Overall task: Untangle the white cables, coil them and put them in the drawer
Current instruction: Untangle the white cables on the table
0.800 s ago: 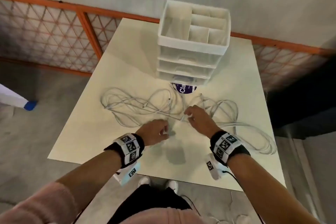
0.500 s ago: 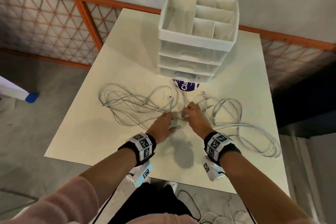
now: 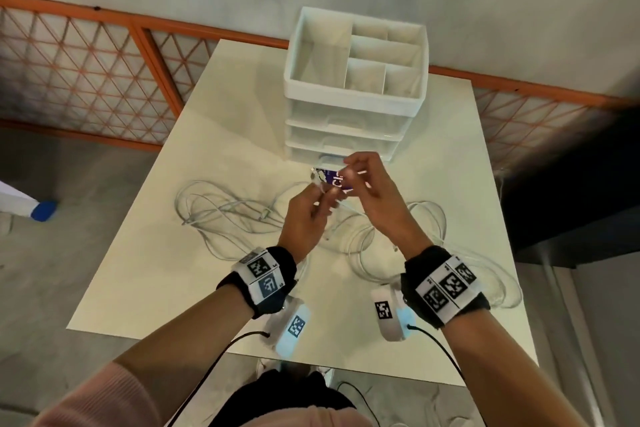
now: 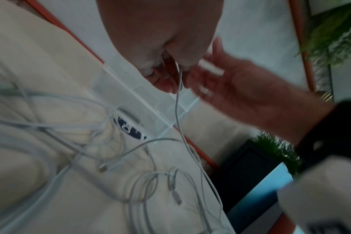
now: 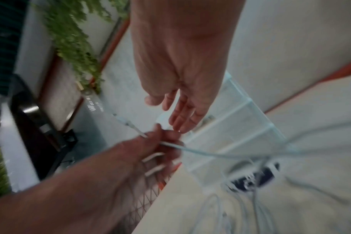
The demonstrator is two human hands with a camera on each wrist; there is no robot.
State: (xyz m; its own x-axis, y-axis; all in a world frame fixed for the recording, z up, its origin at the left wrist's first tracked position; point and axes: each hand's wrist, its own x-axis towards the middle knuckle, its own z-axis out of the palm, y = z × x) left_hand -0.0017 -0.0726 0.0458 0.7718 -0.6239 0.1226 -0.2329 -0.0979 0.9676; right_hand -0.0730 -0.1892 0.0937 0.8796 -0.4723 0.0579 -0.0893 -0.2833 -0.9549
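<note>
White cables [image 3: 221, 215]: tangled on table [image 3: 145, 274] below the fingers. One end pinched by left hand [image 3: 304, 218]; right hand [image 3: 372, 191] beside it, fingers loosely spread, grip unclear. Untangling step; strand must be drawn free next.

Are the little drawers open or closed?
Closed: all the fronts of the drawer unit sit flush. Its top tray is open and empty.

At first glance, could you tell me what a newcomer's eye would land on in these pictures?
Probably the two hands raised mid-table: the left hand pinches one end of a white cable, the right hand close beside it. Below them, tangled white cables sprawl across the table, and a white drawer unit stands at the far edge.
</note>
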